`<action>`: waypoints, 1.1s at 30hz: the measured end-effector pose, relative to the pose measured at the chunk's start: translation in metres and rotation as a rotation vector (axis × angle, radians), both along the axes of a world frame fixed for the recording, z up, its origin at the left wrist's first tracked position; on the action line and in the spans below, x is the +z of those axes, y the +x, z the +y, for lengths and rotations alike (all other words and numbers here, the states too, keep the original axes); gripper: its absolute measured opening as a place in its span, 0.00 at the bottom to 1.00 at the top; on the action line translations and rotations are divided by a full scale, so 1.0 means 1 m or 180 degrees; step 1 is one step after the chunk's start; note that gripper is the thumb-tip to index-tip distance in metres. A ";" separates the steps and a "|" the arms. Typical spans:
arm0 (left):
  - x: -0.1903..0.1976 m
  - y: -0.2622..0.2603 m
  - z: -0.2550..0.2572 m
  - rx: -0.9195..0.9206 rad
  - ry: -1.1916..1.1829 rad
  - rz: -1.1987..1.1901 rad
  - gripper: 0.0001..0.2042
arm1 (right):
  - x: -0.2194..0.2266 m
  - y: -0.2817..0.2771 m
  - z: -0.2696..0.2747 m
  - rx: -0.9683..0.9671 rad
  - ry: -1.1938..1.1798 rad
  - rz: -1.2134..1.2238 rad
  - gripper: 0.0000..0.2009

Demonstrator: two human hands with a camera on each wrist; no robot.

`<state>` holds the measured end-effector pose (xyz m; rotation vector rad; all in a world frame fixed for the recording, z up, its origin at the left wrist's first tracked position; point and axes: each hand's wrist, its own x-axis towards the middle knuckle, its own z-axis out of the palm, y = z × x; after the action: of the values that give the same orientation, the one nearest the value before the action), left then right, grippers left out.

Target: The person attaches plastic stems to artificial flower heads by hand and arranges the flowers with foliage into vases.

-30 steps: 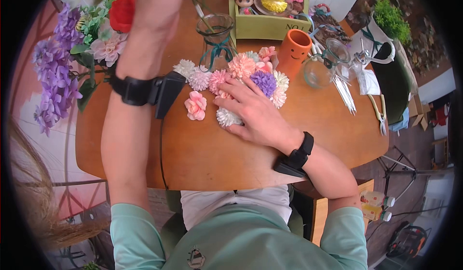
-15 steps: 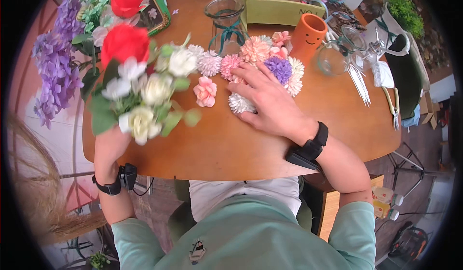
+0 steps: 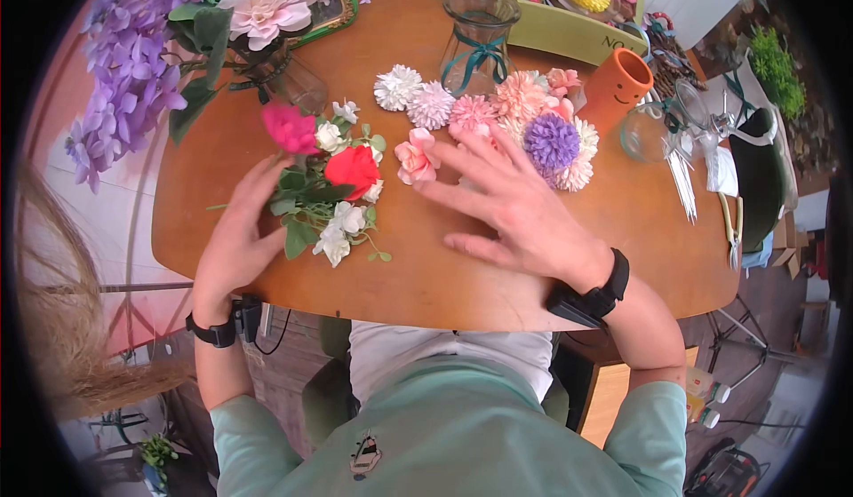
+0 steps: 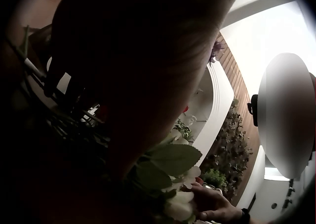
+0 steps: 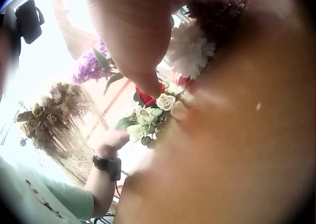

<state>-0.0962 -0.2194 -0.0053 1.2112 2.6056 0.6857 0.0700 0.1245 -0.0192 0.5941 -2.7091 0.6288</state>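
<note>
At the table's left side, my left hand (image 3: pixel 235 230) holds a bouquet with red (image 3: pixel 352 172), magenta and white flowers, fingers and thumb curved around its leafy base. Green stems (image 4: pixel 54 125) cross behind this darkened hand in the left wrist view, with white blooms (image 4: pixel 179 206) below. My right hand (image 3: pixel 515 217), palm down with fingers spread, hovers over or touches loose pink blossoms; contact is unclear. Beside it are a purple pompom flower (image 3: pixel 551 142), white ones (image 3: pixel 397 87) and a coral blossom (image 3: pixel 416 156). Behind them stands a glass vase (image 3: pixel 478 39) with a teal ribbon.
A smiling orange cup (image 3: pixel 616 88), green wooden box (image 3: pixel 577 31) and clear glassware (image 3: pixel 644 133) stand at back right. White sticks (image 3: pixel 682 182) and pliers (image 3: pixel 731 230) lie right. Another vase (image 3: pixel 298 84) with purple flowers (image 3: pixel 124 79) stands left.
The left hand first came down from the glass vase with the bouquet, then moved slightly up and right, lowering the blooms towards the table. The right hand's fingers have spread and shifted off the white pompom.
</note>
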 end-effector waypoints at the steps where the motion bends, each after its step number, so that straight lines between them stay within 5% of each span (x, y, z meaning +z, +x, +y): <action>1: -0.004 0.004 0.003 -0.0006 0.0022 -0.0151 0.38 | -0.002 0.000 -0.003 0.0106 0.0014 -0.0085 0.30; 6: -0.004 0.011 0.034 -0.0069 -0.0016 0.0012 0.34 | -0.009 -0.003 0.002 -0.0115 0.0135 -0.0253 0.31; 9: 0.009 -0.003 0.031 -0.0439 0.0500 -0.0653 0.33 | -0.010 -0.004 0.004 -0.0298 0.0185 -0.0251 0.31; 12: 0.024 -0.034 0.014 0.0849 0.1114 -0.1411 0.20 | -0.012 -0.001 0.004 -0.0454 0.0079 -0.0254 0.31; 14: 0.013 -0.073 0.006 0.1772 0.1368 -0.0710 0.19 | -0.013 -0.001 0.005 -0.0534 0.0019 -0.0256 0.31; 15: 0.016 -0.081 0.015 0.1783 0.1370 -0.0702 0.19 | -0.015 -0.002 0.005 -0.0594 0.0043 -0.0236 0.31; 17: 0.022 -0.092 0.036 0.1255 0.2573 -0.1245 0.23 | -0.014 -0.004 0.006 -0.0618 0.0087 -0.0194 0.31; 23: 0.013 -0.135 0.078 0.0758 0.2917 -0.1536 0.24 | -0.016 0.000 0.008 -0.0682 0.0009 -0.0153 0.30; 33: 0.037 -0.139 0.086 0.0949 0.2545 -0.0838 0.13 | -0.019 0.000 0.008 -0.0658 -0.0065 -0.0174 0.30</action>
<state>-0.2354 -0.1336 0.0318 0.7775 2.3474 1.9211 0.0701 0.1321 -0.0387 0.2900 -2.7630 0.6258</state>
